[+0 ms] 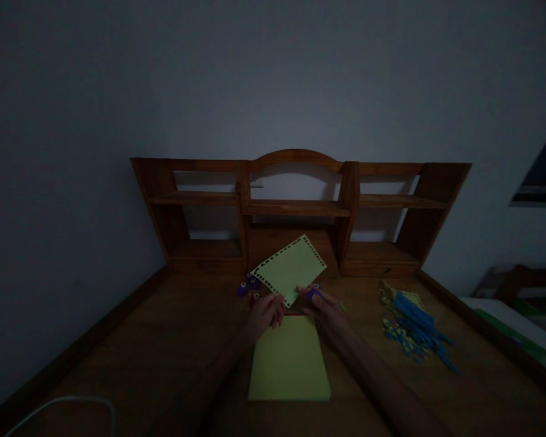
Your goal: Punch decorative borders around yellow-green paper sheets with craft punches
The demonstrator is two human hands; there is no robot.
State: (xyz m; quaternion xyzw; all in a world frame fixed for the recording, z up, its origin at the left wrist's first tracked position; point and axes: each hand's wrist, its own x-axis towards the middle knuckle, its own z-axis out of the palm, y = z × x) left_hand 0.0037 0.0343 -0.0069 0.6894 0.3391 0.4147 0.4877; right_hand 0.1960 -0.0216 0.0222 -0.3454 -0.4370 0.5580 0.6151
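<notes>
Sheet: pale, holed along its edges (289, 267), slanted beyond the pad (290, 361), its near corner between your hands.
Handling: likely light and limp, weakest at the holed rims (thin bridges there could tear); best taken by the plain inner part, flat between thumb and fingers.
Left hand (266, 312): fingers narrow, at the sheet's near corner; you cannot tell whether they pinch it.
Right hand (325, 308): fingers closed around the purple punch (315, 294), beside the sheet.
Purple punch: small and rounded, probably stiff and smooth; hold it by its sides.
Spare punches (242, 289): purple, on the tabletop (173, 340) left of the sheet.
Pad: on the tabletop, nearer you; likely heavier and firmer than one sheet.
Blue strips (414, 315): heaped at right, probably soft, easily scattered.
</notes>
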